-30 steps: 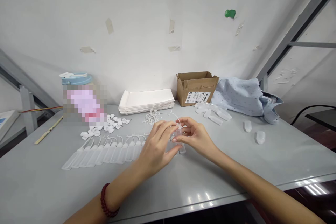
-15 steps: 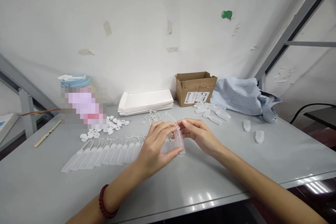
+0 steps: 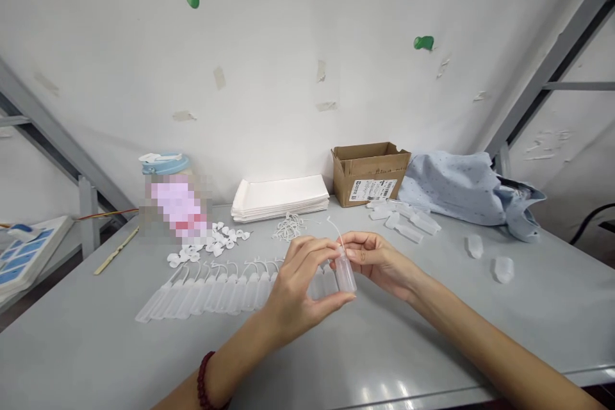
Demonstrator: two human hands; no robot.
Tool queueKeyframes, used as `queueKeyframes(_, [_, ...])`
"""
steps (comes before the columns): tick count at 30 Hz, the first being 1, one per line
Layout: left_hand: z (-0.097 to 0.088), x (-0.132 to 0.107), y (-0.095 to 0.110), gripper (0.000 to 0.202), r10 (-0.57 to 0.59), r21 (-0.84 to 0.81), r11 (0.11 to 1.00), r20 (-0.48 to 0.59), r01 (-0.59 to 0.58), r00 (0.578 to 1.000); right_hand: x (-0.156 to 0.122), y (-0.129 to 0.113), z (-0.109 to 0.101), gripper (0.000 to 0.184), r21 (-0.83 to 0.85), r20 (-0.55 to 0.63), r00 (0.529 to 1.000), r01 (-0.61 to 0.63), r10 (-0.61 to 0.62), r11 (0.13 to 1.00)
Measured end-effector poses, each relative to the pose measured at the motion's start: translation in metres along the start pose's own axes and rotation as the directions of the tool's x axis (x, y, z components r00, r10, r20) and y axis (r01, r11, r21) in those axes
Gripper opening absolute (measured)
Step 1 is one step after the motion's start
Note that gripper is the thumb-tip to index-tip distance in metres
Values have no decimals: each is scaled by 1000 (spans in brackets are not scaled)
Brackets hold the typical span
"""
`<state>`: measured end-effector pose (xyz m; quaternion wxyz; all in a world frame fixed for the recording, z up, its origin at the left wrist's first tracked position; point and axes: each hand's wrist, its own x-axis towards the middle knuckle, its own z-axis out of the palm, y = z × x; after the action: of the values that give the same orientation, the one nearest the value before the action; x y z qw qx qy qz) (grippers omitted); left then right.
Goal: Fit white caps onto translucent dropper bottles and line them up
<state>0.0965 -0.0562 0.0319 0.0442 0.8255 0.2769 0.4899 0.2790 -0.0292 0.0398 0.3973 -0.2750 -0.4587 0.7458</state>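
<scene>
My left hand (image 3: pixel 300 282) grips a small translucent plastic bottle (image 3: pixel 345 275), thumb under its base and fingers at its upper end. A thin white cord (image 3: pixel 335 228) sticks up from its top. The fingers of my right hand (image 3: pixel 379 262) are pinched at that top end, around the base of the cord; the exact contact is partly hidden. Behind and beside my left hand runs a row of similar bottles (image 3: pixel 206 295) with cord loops, leaning side by side on the grey table (image 3: pixel 384 346). My left hand covers part of the row.
Small white caps (image 3: pixel 216 240) and a pile of white cords (image 3: pixel 288 227) lie behind the row. Further back are a stack of white trays (image 3: pixel 281 195), a cardboard box (image 3: pixel 369 173) and blue cloth (image 3: pixel 451 189). Loose bottles (image 3: pixel 406 227) and clear pieces (image 3: pixel 502 269) lie right.
The camera view has shifted, so the scene sits further right and lower. My right fingers have closed in at the bottle's top, and the bottle stays in my left hand.
</scene>
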Motion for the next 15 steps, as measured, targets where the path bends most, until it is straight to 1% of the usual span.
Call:
queueKeyframes(4, [-2,0,0,41,50,44,998,-1,-50,999,-2,-4,2,14,-31,-55,998,31,-33,999])
queueKeyframes(7, [-5,1,1,33,86,85,993,-12,-85,996,-4,-5,5,14,-50,-48,997,57,-60,997])
queueKeyframes(10, [-6,0,0,28,121,132,985,-30,-116,992,-6,0,11,16,-39,-31,998,51,-53,998])
queueKeyframes(12, [-1,-2,-2,29,118,171,979,-43,-109,992,-5,8,18,18,2,-73,996,55,-55,998])
queueKeyframes(15, [11,-3,-6,31,28,201,979,-37,-20,999,-2,18,28,21,84,-215,975,76,-57,994])
